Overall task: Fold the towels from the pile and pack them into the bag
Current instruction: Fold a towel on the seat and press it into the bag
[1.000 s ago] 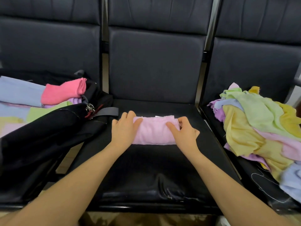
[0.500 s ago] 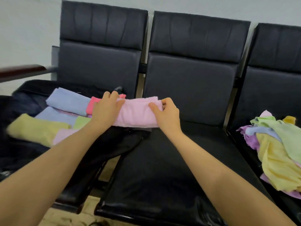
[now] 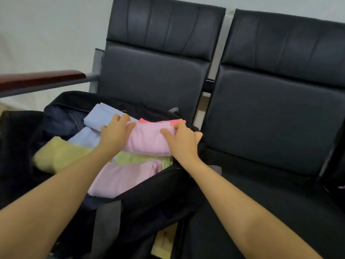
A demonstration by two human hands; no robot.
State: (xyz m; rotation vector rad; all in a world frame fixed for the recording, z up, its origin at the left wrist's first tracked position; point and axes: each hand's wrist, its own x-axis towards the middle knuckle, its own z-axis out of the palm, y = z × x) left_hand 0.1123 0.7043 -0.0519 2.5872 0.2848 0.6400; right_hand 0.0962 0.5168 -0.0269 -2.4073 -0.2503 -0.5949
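1. Bag lies open on the left seat; view has swung left, so the loose pile is out of sight.
2. Folded pink towel has moved from the middle seat to over the bag, on the packed towels.
3. Left hand and right hand grip its ends, fingers curled over the top.
4. Judgement: fold done, placement nearly complete; release is next.

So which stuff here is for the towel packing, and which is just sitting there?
For the job: pink folded towel, held by left hand and right hand; black bag; packed towels.
Just there: empty seat; wooden armrest.
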